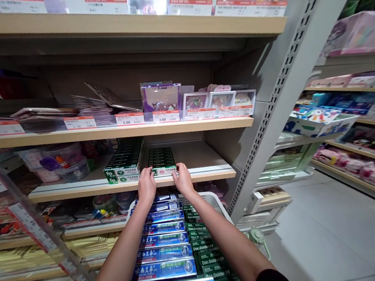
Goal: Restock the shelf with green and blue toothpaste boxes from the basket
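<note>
Both hands reach to the lower shelf at a row of dark green toothpaste boxes (161,157). My left hand (147,184) has its bent fingers against the left front end of this row. On the right front end, my right hand (183,179) presses with thumb and fingers, so the row sits between the two hands. Left of it, close by, stands another row of green toothpaste boxes (126,157), stacked two high at the front. Below my arms a light grey basket (214,197) holds blue toothpaste boxes (167,253) and green toothpaste boxes (202,245).
The shelf above (114,132) carries card packs, a purple box (161,98) and small clear cases. Plastic tubs (65,163) stand at the left on the lower shelf. A slotted metal upright (278,87) bounds the right side. Tiled floor (328,228) lies beyond.
</note>
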Demonstrator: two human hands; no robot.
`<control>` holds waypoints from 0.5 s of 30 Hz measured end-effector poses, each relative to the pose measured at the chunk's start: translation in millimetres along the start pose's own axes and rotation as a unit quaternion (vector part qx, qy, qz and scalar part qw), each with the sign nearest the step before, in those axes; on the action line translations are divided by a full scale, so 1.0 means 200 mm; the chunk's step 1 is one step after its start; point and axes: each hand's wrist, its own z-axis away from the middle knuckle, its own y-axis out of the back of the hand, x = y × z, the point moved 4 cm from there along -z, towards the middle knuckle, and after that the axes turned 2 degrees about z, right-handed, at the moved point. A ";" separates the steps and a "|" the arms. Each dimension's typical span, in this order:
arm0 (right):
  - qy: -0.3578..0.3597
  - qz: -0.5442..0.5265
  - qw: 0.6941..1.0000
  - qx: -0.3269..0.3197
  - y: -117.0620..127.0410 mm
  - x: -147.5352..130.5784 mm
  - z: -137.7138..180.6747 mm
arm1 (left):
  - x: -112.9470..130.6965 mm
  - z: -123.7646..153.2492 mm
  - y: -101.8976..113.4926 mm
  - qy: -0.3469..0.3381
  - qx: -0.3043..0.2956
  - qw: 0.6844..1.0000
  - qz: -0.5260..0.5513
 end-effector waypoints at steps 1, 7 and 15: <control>-0.002 0.004 1.000 0.001 -0.01 0.00 -0.01 | 0.00 -0.01 0.00 0.002 0.002 1.000 0.001; 0.000 -0.008 1.000 0.009 -0.02 0.02 -0.02 | -0.02 -0.02 -0.02 0.012 0.008 1.000 0.009; -0.012 -0.158 0.987 -0.034 0.09 0.02 0.05 | 0.06 0.10 0.05 -0.022 -0.043 0.999 -0.002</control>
